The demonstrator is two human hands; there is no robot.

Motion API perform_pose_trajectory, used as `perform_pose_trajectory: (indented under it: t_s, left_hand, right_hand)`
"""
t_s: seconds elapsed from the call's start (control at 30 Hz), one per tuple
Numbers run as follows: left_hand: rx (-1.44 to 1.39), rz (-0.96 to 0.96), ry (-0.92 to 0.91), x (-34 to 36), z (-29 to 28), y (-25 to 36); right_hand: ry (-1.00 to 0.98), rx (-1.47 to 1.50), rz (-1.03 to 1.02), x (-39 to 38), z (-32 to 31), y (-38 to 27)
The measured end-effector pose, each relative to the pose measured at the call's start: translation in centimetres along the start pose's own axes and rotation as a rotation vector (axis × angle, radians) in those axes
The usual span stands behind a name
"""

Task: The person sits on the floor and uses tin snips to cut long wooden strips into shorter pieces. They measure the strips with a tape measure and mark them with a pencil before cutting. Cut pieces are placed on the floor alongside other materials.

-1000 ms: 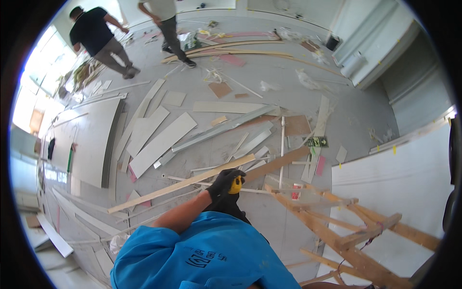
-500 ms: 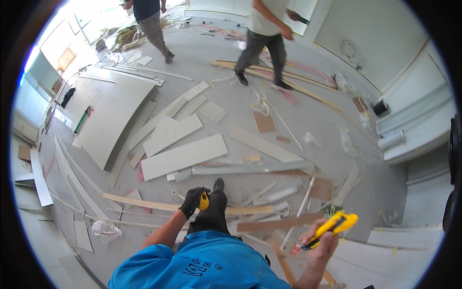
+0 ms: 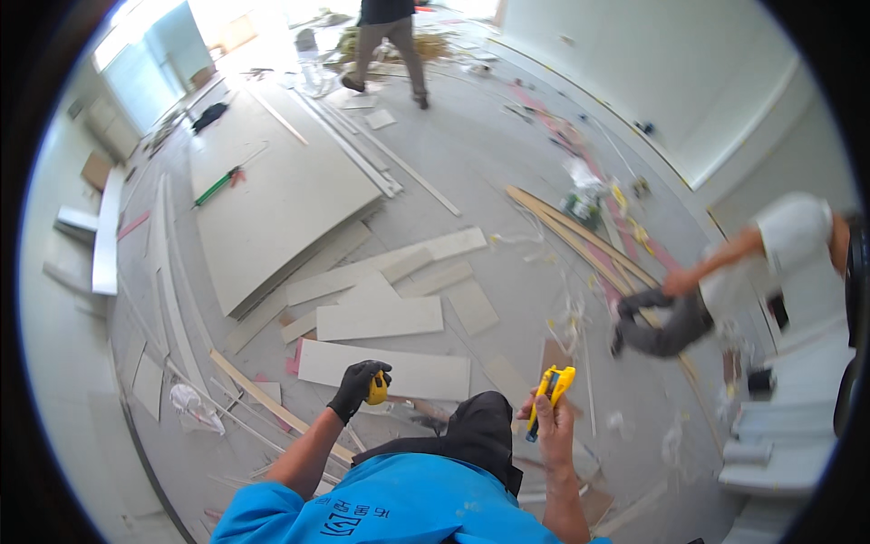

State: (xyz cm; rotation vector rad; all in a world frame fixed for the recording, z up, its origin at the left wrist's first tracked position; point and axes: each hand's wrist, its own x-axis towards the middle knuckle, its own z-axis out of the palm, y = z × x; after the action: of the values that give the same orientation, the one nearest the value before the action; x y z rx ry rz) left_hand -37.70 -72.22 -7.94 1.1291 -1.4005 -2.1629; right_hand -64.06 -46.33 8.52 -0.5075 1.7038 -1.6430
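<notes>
My left hand (image 3: 353,392), in a black glove, is closed around a small rounded yellow tape measure (image 3: 378,390). It is held out in front of my blue shirt, over the scattered panels. My bare right hand (image 3: 555,435) grips a yellow and black utility knife (image 3: 553,388), its yellow end pointing up and away. Whether its blade is out I cannot tell. The two hands are well apart. Beneath the left one lies a long white panel strip (image 3: 399,370) on the grey floor.
A stack of large pale boards (image 3: 272,199) lies ahead on the left, with a green caulking gun (image 3: 216,189) on top. Panel offcuts (image 3: 379,317) and wooden strips (image 3: 580,238) litter the floor. One person (image 3: 388,45) is far ahead; another (image 3: 725,281) bends at the right.
I have stepped forward and my view has swung rightward. My right hand has come inward with the knife, now more upright. The person in the light shirt now bends at the right.
</notes>
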Motion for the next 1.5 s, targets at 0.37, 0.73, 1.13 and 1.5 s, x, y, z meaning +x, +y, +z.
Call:
perform_pose_trajectory:
  t_s: [0.37,0.73,1.13,1.5]
  left_hand:
    - [-0.084,0.136,0.297,22.7,-2.1,6.7]
    - [0.486,-0.525,0.641,23.1,-8.7,-9.2]
    - [0.304,0.052,0.612,68.2,-19.0,22.6]
    - [0.106,-0.15,0.965,85.9,-30.4,27.8]
  right_hand:
    - [-0.245,-0.04,0.013,38.5,2.3,-6.0]
    - [-0.775,0.456,-0.329,67.7,15.6,-24.6]
    - [-1.472,0.783,-0.605,94.5,31.1,-45.7]
    - [-1.351,1.041,-0.643,127.5,50.8,-50.4]
